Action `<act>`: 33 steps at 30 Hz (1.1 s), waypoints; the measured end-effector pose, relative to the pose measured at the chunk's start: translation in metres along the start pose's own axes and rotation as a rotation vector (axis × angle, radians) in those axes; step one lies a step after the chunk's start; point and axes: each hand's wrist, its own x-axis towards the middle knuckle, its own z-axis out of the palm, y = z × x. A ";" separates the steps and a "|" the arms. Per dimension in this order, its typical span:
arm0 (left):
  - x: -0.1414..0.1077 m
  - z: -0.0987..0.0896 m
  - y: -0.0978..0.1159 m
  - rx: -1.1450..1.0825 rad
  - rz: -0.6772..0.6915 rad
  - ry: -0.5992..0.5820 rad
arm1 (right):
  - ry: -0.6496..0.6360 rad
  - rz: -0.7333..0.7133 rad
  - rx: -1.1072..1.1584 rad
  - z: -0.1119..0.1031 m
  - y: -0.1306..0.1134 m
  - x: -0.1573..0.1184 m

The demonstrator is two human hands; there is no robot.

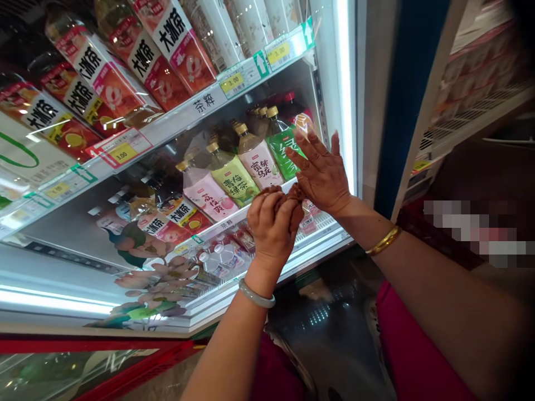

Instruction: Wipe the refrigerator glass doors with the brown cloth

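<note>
My left hand point(276, 223), with a pale bangle at the wrist, is in front of the lit drinks cooler with its fingers curled. Dark brown shapes show at its fingertips; I cannot tell whether they are a held thing or a reflection. To its right, my right hand point(324, 175) is open with fingers spread, in front of a green-labelled tea bottle point(286, 147). A gold bracelet point(383, 240) circles that wrist. Behind the hands stand a white-labelled bottle point(261, 161), a yellow-green-labelled bottle point(234, 178) and a pink-labelled bottle point(209, 192).
Large iced tea bottles point(167, 42) line the upper shelf, above a price strip point(200, 103). Smaller clear bottles point(221, 256) are lower down. Flower pictures point(146, 289) show across the cooler's lower left. A red-framed case point(125, 367) is at bottom left, and a wire rack point(468, 106) is at right.
</note>
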 end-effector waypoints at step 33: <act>0.021 0.017 0.020 0.100 -0.035 -0.025 | -0.085 -0.002 -0.040 -0.019 0.019 -0.012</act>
